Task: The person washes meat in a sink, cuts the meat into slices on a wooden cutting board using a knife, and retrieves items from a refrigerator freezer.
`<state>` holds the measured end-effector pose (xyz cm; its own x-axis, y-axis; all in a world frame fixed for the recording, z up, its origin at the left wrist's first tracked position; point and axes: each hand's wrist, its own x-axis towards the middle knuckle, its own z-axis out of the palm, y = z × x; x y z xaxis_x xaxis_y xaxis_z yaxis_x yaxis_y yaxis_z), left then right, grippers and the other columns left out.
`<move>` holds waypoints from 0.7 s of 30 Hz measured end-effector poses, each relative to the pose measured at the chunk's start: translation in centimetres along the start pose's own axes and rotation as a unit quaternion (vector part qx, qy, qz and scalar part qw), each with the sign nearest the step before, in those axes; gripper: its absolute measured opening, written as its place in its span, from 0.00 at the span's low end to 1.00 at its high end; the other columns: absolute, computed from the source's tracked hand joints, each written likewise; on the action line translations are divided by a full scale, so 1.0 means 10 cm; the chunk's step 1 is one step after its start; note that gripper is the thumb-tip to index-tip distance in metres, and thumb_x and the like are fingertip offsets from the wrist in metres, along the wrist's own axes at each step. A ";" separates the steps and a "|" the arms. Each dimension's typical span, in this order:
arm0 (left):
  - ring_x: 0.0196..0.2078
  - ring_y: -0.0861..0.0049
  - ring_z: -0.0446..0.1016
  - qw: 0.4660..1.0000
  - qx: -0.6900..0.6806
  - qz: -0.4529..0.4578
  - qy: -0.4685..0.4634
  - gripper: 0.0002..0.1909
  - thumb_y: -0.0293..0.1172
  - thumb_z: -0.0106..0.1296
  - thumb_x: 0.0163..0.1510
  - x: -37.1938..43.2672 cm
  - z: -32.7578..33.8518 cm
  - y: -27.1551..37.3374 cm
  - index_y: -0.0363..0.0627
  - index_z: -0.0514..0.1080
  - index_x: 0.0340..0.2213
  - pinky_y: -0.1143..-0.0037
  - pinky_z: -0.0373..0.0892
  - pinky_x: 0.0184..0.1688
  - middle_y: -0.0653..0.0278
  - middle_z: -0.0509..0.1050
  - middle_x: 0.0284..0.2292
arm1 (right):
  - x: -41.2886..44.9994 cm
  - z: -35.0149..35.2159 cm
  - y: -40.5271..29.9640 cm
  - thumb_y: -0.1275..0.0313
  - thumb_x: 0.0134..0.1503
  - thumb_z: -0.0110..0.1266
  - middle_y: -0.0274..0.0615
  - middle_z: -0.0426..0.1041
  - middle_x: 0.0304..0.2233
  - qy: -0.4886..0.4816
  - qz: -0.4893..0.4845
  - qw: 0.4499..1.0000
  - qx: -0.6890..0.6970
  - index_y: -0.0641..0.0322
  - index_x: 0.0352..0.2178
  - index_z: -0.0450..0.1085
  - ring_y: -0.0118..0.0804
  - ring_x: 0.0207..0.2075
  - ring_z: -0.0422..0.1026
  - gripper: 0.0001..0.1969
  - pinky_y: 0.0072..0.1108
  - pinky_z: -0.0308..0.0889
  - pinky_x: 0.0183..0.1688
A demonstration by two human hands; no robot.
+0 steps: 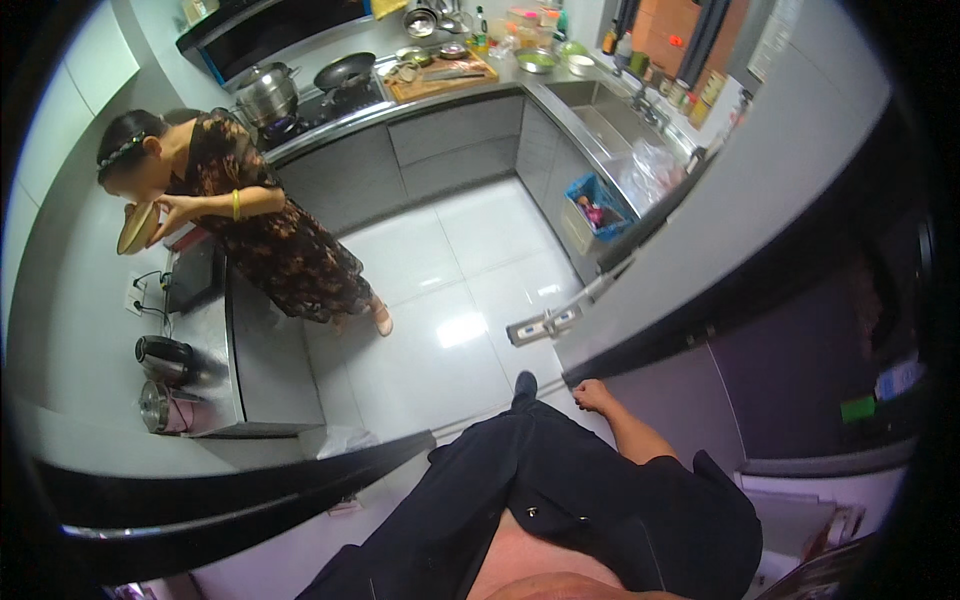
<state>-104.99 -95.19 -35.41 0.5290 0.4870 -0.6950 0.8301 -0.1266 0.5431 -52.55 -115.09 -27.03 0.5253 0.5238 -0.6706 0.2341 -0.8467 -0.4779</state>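
Note:
My right hand (592,396) hangs at my right side by the doorway, fingers curled in and no object visible in it. The dark door frame (600,369) is nearest to it, and the head of a flat mop (544,327) lies on the floor just beyond. My left hand is out of view. Before me one foot (526,384) is at the threshold of a kitchen with a white tiled floor (420,352). Across the room a person (247,217) in a patterned dress lifts a bowl (138,229) near the face.
Left, a side counter (217,375) carries an electric kettle (161,358) and a pink pot (166,409). A steamer pot (266,97) and wok (345,71) sit on the stove. Beyond are a chopping board with a knife (454,74), sink (600,112) and hanging waste bin (596,214).

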 end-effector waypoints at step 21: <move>0.25 0.70 0.74 0.997 -0.019 -0.059 0.045 0.09 0.30 0.45 0.57 1.94 -1.48 1.41 0.40 0.71 0.35 0.73 0.72 0.26 0.56 0.75 0.28 | 2.66 -1.41 -1.85 0.58 0.50 0.44 0.46 0.74 0.17 -0.099 -0.052 0.980 -0.165 0.62 0.17 0.74 0.40 0.22 0.75 0.20 0.30 0.70 0.30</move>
<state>-85.63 -74.73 -34.28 0.4091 0.5721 -0.7108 0.8771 -0.0318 0.4792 -31.38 -86.85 -28.05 0.3239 0.5885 -0.7408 0.5462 -0.7556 -0.3616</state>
